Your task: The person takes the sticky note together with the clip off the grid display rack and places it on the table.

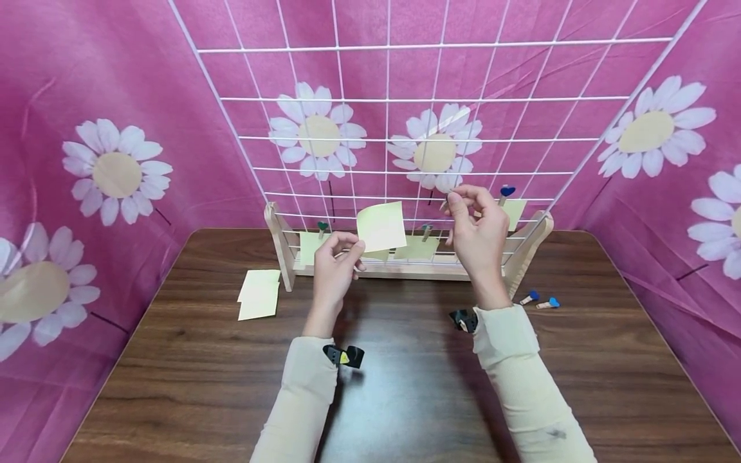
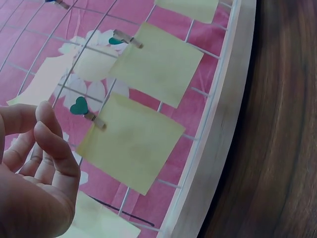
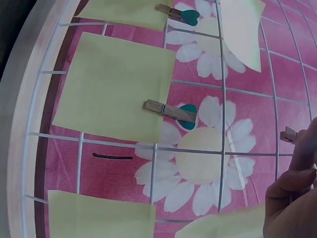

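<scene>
My left hand [image 1: 336,265] pinches a pale yellow sticky note [image 1: 383,226] by its lower left corner, holding it up in front of the white wire grid [image 1: 521,99]. In the left wrist view that note [image 2: 45,82] rises beyond the fingertips. To the right, my right hand [image 1: 483,231] pinches a small wooden clothespin [image 3: 289,135] near the grid. Behind the hands, along the grid's lower part, hang several sticky notes, among them one note [image 3: 116,87] held by a clothespin with a green heart [image 3: 188,116]. Another note [image 1: 514,213] hangs by a blue-heart clothespin [image 1: 507,192].
Wooden feet [image 1: 283,247] support the grid on a brown wood-grain table [image 1: 393,399]. Two loose sticky notes [image 1: 258,299] lie to the left. On the right lie two blue-heart clothespins [image 1: 548,303]. A pink cloth with daisies [image 1: 220,161] surrounds the back and sides.
</scene>
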The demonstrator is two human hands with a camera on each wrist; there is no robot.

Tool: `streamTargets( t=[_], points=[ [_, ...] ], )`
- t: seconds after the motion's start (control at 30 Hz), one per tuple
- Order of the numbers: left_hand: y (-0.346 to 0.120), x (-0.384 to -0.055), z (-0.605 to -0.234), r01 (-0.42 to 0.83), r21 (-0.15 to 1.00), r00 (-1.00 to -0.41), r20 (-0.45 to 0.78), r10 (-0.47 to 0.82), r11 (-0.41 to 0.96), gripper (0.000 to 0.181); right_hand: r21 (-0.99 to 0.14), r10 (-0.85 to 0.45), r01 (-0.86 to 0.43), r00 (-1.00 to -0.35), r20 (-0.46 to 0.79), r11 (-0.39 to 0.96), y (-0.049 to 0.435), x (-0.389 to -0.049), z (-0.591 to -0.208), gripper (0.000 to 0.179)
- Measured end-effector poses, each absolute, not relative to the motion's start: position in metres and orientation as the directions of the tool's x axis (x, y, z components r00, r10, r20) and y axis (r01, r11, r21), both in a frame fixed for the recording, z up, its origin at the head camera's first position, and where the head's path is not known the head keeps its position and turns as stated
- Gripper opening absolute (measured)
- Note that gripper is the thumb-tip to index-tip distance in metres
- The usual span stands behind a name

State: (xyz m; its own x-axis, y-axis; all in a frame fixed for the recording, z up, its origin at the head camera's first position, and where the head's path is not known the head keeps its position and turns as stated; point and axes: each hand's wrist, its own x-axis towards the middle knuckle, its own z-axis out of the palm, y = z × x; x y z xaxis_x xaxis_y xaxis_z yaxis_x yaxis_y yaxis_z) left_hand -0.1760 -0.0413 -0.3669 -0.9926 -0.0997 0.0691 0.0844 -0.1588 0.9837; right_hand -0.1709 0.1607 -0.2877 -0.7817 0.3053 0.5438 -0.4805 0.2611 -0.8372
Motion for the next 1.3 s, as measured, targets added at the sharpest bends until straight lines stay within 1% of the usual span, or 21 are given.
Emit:
streamTargets(
  t=[0.2, 0.4, 0.53, 0.77, 0.97, 1.13, 1.3],
  points=[
    [-0.050, -0.175, -0.370, 0.077, 0.986, -0.990, 0.058, -0.127, -0.146, 0.016, -0.857, 0.325, -0.481, -0.793, 0.516, 0.186, 0.165, -0.167, -0.291, 0.016],
    [-0.062, -0.174, -0.373, 0.081, 0.985, -0.986, 0.057, -0.154, -0.153, 0.015, -0.857, 0.336, -0.491, -0.790, 0.513, 0.155, 0.172, -0.163, -0.297, 0.017],
    [-0.069, -0.172, -0.376, 0.087, 0.984, -0.984, 0.061, -0.169, -0.156, 0.015, -0.859, 0.347, -0.489, -0.788, 0.509, 0.149, 0.178, -0.160, -0.299, 0.017],
    [-0.080, -0.169, -0.382, 0.052, 0.985, -0.983, 0.022, -0.183, -0.162, 0.016, -0.862, 0.358, -0.472, -0.785, 0.506, 0.183, 0.185, -0.156, -0.304, 0.018],
    [-0.093, -0.166, -0.387, 0.037, 0.990, -0.978, 0.008, -0.207, -0.134, 0.015, -0.878, 0.394, -0.463, -0.789, 0.472, 0.125, 0.194, -0.157, -0.314, 0.016],
    [-0.105, -0.163, -0.391, 0.038, 0.992, -0.974, 0.011, -0.226, -0.118, 0.016, -0.890, 0.430, -0.442, -0.786, 0.444, 0.112, 0.200, -0.153, -0.318, 0.013],
    [-0.114, -0.161, -0.393, 0.037, 0.992, -0.967, 0.004, -0.255, -0.122, 0.019, -0.890, 0.468, -0.445, -0.768, 0.437, 0.102, 0.212, -0.152, -0.324, 0.012]
  ],
)
